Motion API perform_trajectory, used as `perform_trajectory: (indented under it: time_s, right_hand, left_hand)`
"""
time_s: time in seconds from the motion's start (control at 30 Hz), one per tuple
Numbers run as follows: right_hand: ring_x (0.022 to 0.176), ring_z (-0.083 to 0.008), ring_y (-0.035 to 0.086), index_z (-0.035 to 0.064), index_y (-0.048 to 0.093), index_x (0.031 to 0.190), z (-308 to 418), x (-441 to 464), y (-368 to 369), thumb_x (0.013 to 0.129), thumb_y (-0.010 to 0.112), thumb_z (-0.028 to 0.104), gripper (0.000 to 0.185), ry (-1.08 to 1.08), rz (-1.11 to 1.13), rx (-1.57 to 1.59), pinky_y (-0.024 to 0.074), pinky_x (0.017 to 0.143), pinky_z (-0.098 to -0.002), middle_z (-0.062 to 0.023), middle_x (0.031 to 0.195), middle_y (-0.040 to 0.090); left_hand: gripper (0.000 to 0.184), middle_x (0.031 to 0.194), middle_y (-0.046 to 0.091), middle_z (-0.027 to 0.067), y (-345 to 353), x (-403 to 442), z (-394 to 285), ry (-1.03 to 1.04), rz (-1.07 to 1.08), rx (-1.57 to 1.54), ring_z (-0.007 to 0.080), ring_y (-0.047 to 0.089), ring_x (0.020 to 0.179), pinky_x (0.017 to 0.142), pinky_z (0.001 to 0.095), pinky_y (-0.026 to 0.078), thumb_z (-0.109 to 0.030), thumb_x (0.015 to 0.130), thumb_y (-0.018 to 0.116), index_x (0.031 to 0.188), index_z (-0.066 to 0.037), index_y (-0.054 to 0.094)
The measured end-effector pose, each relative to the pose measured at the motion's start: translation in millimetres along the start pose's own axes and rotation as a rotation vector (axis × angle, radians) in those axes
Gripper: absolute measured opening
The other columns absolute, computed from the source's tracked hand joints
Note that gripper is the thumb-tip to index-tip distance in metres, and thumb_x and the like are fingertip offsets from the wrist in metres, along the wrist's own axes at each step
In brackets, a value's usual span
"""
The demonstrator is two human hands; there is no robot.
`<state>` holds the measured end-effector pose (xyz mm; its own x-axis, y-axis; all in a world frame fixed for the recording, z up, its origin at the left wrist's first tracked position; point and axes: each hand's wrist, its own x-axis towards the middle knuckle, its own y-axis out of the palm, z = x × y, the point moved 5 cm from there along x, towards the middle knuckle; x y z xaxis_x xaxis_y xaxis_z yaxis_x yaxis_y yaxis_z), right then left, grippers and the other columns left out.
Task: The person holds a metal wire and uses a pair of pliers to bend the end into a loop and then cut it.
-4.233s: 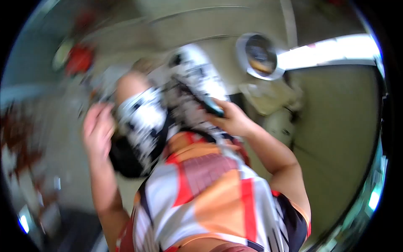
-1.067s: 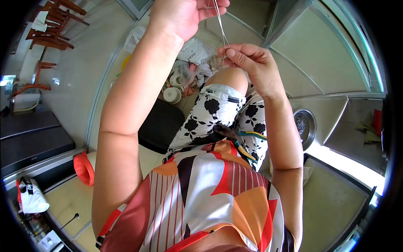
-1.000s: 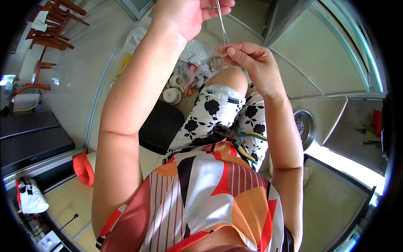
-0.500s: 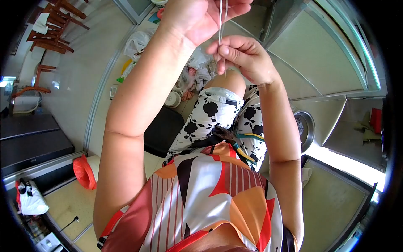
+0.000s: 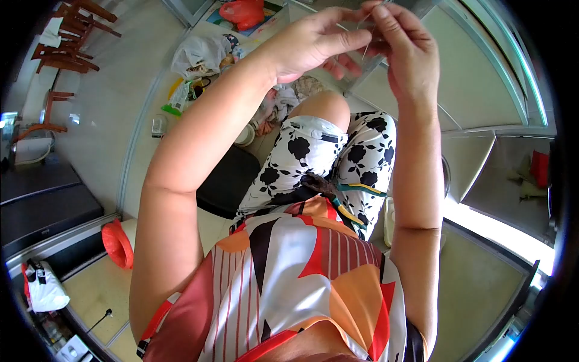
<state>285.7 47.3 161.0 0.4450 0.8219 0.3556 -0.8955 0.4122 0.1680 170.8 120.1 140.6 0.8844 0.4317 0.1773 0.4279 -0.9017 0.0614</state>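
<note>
Both my hands are raised close together at the top of the view, around thin pale wire (image 5: 365, 47). My left hand (image 5: 319, 43) has its fingers partly curled near the wire, its thumb pointing right; whether it grips the wire is unclear. My right hand (image 5: 409, 45) pinches the wire between thumb and forefinger, at the upper edge. Pliers (image 5: 341, 196) with green and yellow handles rest on my lap, over the white trousers with black flowers (image 5: 298, 151). Their dark jaws point left.
Plastic bags (image 5: 202, 55) and crumpled cloths (image 5: 283, 102) lie on the floor beyond my knees. A red bag (image 5: 242, 13) is farther off. A black stool (image 5: 229, 181) stands left of my lap, a red bag-lined bin (image 5: 117, 242) lower left, wooden chairs (image 5: 75, 36) upper left.
My right hand has risen and moved right, to the top edge. My left hand has turned, its fingers now pointing right beside it. The pliers remain on my lap.
</note>
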Motion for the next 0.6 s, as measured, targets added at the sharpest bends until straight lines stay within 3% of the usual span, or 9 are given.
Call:
perform_trajectory:
  time_s: [0.03,0.07,0.17,0.2,0.4,0.57,0.6]
  right_hand:
    - [0.060,-0.0093,0.058,0.0028,0.065,0.091,12.8,-0.6,7.7,0.090,0.057,0.013,0.013,0.051,-0.104,-0.050,0.0435,0.050,-0.0208,-0.0056,0.072,0.064]
    - [0.059,-0.0080,0.058,0.0047,0.065,0.091,20.7,3.0,7.5,0.091,0.057,0.014,0.012,0.028,-0.145,-0.025,0.0428,0.049,-0.0192,-0.0036,0.075,0.064]
    - [0.059,-0.0069,0.057,0.0061,0.064,0.093,36.4,15.2,1.9,0.091,0.056,0.015,0.011,-0.072,-0.236,0.028,0.0418,0.049,-0.0181,-0.0020,0.079,0.064]
    - [0.059,-0.0070,0.057,0.0059,0.064,0.093,41.5,18.9,-1.0,0.091,0.056,0.015,0.012,-0.110,-0.258,0.042,0.0417,0.049,-0.0184,-0.0022,0.080,0.064]
    - [0.062,-0.0066,0.056,0.0030,0.061,0.099,66.6,27.9,-9.7,0.091,0.056,0.016,0.017,-0.371,-0.299,0.123,0.0409,0.050,-0.0182,-0.0011,0.081,0.062]
    - [0.066,-0.0074,0.056,-0.0009,0.060,0.102,90.0,66.2,-56.6,0.091,0.055,0.015,0.020,-0.372,-0.219,0.106,0.0413,0.050,-0.0177,-0.0028,0.084,0.061]
    - [0.066,-0.0082,0.057,-0.0017,0.060,0.103,98.5,53.7,-38.4,0.091,0.055,0.015,0.021,-0.477,-0.219,0.062,0.0417,0.050,-0.0177,-0.0038,0.085,0.062]
  left_hand:
    - [0.020,0.086,0.064,0.0059,0.5,0.0,1.8,-0.052,0.042,0.038,0.0094,0.060,0.073,0.053,0.0192,0.043,-0.017,0.090,0.057,0.104,-0.003,0.062]
    - [0.021,0.084,0.063,0.0053,0.5,0.6,2.4,-0.104,0.087,0.079,0.0068,0.058,0.067,0.049,0.0165,0.040,-0.016,0.090,0.057,0.105,-0.003,0.062]
    - [0.032,0.071,0.054,0.0006,-12.9,11.0,-6.1,-0.271,0.206,0.096,0.0078,0.052,0.062,0.052,0.0201,0.042,-0.028,0.093,0.054,0.115,-0.005,0.052]
    - [0.024,0.058,0.048,-0.0027,-10.4,14.1,-5.9,-0.212,0.115,-0.033,0.0052,0.043,0.048,0.041,0.0182,0.031,-0.025,0.093,0.054,0.107,-0.006,0.057]
    - [0.028,0.059,0.044,-0.0040,-31.6,26.2,-29.6,-0.074,0.197,0.067,0.0051,0.038,0.050,0.044,0.0179,0.028,-0.029,0.097,0.046,0.104,-0.006,0.059]
    - [0.033,0.060,0.043,-0.0038,-51.2,32.0,-45.4,-0.002,0.239,0.195,0.0045,0.037,0.051,0.044,0.0176,0.029,-0.030,0.098,0.043,0.106,-0.002,0.059]
    - [0.034,0.060,0.044,-0.0026,-54.0,31.6,-50.8,-0.020,0.251,0.154,0.0044,0.037,0.050,0.043,0.0174,0.030,-0.030,0.098,0.043,0.106,-0.001,0.057]
